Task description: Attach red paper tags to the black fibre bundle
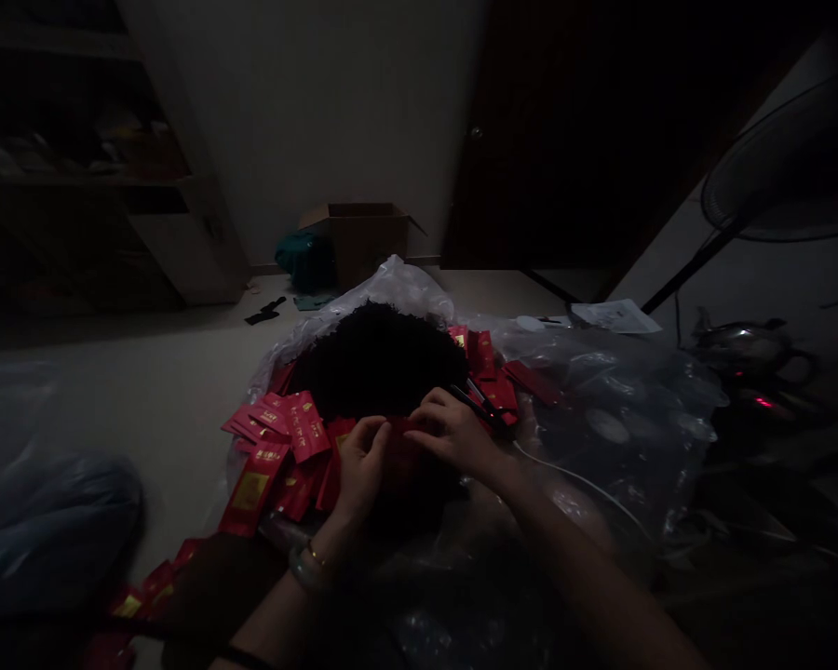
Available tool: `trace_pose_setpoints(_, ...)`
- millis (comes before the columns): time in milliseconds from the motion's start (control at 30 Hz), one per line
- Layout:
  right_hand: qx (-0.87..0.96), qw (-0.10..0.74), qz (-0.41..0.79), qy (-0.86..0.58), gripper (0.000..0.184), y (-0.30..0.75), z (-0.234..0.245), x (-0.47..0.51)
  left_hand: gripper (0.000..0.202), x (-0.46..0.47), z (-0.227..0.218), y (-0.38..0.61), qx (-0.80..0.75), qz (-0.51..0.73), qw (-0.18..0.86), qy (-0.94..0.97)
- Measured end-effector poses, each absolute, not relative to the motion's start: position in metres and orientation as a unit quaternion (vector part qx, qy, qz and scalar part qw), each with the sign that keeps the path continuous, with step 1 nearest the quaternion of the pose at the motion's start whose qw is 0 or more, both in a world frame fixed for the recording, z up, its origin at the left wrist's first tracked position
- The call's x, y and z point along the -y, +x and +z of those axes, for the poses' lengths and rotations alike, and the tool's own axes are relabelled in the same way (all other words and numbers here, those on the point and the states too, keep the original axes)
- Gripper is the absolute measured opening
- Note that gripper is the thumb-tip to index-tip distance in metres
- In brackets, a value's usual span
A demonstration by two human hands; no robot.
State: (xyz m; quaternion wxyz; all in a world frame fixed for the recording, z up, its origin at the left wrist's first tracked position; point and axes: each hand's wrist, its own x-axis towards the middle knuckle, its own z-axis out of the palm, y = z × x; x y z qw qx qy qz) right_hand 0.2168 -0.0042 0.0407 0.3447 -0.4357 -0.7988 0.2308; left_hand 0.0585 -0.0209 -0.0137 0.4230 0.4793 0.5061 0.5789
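In a dim room, my left hand [360, 462] and my right hand [452, 434] both pinch one small red packet [399, 437] between them, fingers curled on its edges. Just beyond it rises a dark heap of loose material [377, 358] on a clear plastic sheet [601, 409]. Several red packets with gold labels [279, 437] lie spread to the left of my hands. A pair of scissors [479, 402] rests right next to my right hand. A bracelet shows on my left wrist.
A cardboard box [363, 237] stands by the far wall next to a teal bundle [307, 261]. Shelves [84, 177] fill the left. A standing fan [782, 177] and a kettle [744, 346] are at right, papers [614, 316] on the floor, a bluish plastic bag [42, 512] near left.
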Motion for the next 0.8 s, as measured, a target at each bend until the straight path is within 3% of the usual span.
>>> trace_pose_setpoints(267,0.761,0.398,0.26,-0.441,0.016,0.224,0.038,0.003,0.017,0.022,-0.015,0.058,-0.466,0.606,0.38,0.52)
trace_pose_setpoints(467,0.832,0.3,0.248,-0.396,0.025,0.233,0.043,0.007,0.015,0.029,-0.014,0.061,-0.438,0.574,0.401,0.564)
trace_pose_setpoints(567,0.815,0.307,0.267,-0.413,0.02,0.233,0.041,0.005,0.018,0.028,-0.013,0.064,-0.459,0.58,0.417,0.529)
trace_pose_setpoints(800,0.69,0.334,0.432,-0.475,0.014,0.223,0.027,-0.025,0.038,0.012,-0.014,0.057,-0.481,0.492,0.627,0.365)
